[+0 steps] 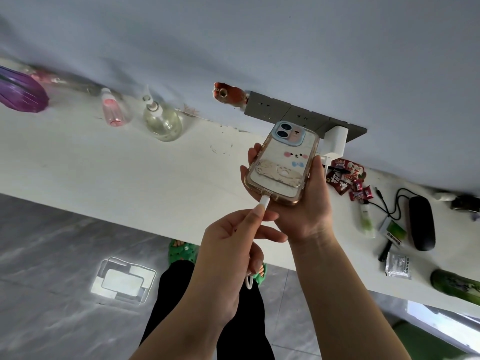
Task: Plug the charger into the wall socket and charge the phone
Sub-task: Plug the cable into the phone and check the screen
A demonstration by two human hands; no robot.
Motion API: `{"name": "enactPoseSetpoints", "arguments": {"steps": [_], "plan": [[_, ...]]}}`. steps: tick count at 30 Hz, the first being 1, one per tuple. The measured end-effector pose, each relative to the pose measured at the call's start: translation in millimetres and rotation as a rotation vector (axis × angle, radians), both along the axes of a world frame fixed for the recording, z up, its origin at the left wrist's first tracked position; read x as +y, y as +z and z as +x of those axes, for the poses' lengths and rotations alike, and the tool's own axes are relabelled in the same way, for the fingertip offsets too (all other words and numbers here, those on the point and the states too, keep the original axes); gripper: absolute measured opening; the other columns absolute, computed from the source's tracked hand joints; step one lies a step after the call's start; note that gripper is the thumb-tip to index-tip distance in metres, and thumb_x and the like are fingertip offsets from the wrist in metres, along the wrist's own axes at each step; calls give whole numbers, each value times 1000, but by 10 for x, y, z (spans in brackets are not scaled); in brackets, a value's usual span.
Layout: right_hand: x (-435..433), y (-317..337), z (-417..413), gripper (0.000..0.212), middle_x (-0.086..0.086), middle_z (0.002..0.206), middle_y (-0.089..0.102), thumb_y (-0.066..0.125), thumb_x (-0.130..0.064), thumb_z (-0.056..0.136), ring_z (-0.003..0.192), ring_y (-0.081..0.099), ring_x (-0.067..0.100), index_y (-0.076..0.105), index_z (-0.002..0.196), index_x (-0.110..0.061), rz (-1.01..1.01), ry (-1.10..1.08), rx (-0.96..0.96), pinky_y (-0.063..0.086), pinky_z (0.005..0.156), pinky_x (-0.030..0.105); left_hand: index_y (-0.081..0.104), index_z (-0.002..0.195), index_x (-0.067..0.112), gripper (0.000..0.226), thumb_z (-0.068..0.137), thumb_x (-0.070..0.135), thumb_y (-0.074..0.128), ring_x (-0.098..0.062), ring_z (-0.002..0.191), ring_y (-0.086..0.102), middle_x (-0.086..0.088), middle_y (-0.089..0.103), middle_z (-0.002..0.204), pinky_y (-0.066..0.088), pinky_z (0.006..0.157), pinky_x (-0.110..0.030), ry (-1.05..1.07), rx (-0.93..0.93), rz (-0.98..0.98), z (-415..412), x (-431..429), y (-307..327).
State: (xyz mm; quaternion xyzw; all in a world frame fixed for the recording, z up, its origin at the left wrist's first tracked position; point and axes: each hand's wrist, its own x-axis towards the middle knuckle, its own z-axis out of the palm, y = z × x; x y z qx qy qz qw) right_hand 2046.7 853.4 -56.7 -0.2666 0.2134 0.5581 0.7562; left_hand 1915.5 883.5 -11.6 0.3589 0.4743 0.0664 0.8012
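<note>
Above counter: hands (pixel 298 203) gripping phone (pixel 280 162), plug (pixel 264 201).

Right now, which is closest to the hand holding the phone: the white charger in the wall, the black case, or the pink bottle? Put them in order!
Counting from the right hand, in the head view:
1. White charger, plugged into the wall socket just above the hand.
2. Black case, off to the right on the counter.
3. Pink bottle, far to the left by the wall.
</note>
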Motion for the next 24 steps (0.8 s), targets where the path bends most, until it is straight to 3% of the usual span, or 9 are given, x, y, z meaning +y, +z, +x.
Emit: {"name": "enactPoseSetpoints", "arguments": {"steps": [6,16,24], "plan": [[21,17,-5,70,9,133,46,35,-60,90,118,50,27,41,143,-16,-21,-1,-31,43,102,49,74,77,15,27,89,33,58,-6,25,36,-8,76,68,29,30,-11,5,25,-14,16,-3,-15],[71,4,-29,71,11,117,56,31,-64,90,107,58,28,46,138,-13,-69,-12,-99,50,94,47,74,78,12,28,83,35,61,-5,25,35,-8,76,69,28,30,-11,60,51,3,14,-3,-30],[57,19,-37,75,12,123,51,27,-65,91,107,56,29,38,144,-13,-96,-42,-120,51,89,46,73,75,12,28,89,32,59,-6,26,36,-8,75,64,28,30,-11,-41,91,38,66,53,-32]]}}
